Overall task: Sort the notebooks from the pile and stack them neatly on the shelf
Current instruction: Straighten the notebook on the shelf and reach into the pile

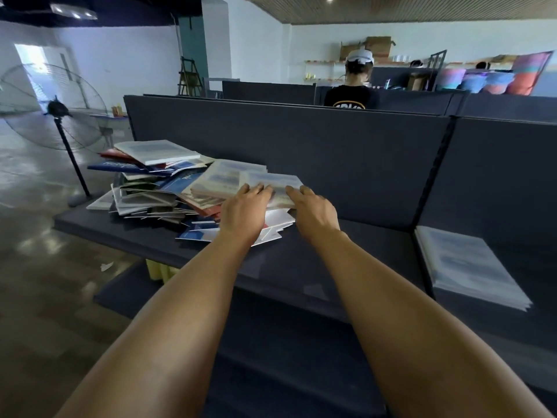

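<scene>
- Because the pile (168,188) lay as a loose, slanting heap at the left end of the shelf (301,260), both hands reached in together rather than one alone, which looked like a way to steady a sliding book while lifting it.
- While the left hand (245,209) lay on the near left corner of a pale notebook (271,188) with fingers bent over its edge, it appeared to have hold of that book; how far the fingertips went under could not be told.
- As its mirror, the right hand (313,212) sat at the same book's right side, fingers curved down on the cover and edge, thumb hidden, so the hold looked like a two-sided clamp.
- Since that notebook sat on top of the heap's right slope, nearest the free shelf space, it was likely chosen as the easiest to draw off without upsetting the rest.
- Where the dark divider (434,182) split the shelf, a neat stack (470,267) of like pale books lay in the right bay, well apart from the heap; that seemed the target, keeping sorted books clear of unsorted ones.
- Though many books remained in the heap, the task seemed only partly done.
- Behind the partition (286,137) a person (355,82) sat facing away, and a fan (57,110) stood at left on the floor.
</scene>
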### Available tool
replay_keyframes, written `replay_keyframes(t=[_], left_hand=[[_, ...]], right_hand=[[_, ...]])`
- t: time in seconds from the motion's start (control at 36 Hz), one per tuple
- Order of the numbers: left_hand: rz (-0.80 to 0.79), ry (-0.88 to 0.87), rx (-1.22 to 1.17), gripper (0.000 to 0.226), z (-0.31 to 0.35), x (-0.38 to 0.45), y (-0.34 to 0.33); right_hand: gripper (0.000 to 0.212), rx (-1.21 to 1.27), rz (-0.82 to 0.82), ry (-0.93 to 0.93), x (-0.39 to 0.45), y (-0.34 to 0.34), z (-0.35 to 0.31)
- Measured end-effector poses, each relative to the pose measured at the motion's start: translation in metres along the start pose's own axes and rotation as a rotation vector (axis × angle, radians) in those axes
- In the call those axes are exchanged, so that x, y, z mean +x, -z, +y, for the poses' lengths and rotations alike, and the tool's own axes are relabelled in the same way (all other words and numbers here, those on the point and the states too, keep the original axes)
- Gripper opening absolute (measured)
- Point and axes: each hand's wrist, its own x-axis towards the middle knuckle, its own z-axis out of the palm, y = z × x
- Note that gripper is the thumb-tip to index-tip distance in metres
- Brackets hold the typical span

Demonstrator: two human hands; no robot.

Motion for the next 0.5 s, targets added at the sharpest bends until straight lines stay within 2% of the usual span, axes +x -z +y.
replay_keyframes(t=[0.31, 0.5], left_hand=[[-0.042, -0.202, -0.136, 0.043, 0.116, -0.002, -0.023], [-0.116, -0.340, -0.186, 0.056, 0.187, -0.003, -0.040]], right_hand=[[0.067, -0.001, 0.051, -0.218, -0.067, 0.019, 0.104], [0.066, -0.012, 0.103, -0.380, -0.111, 0.037, 0.162]])
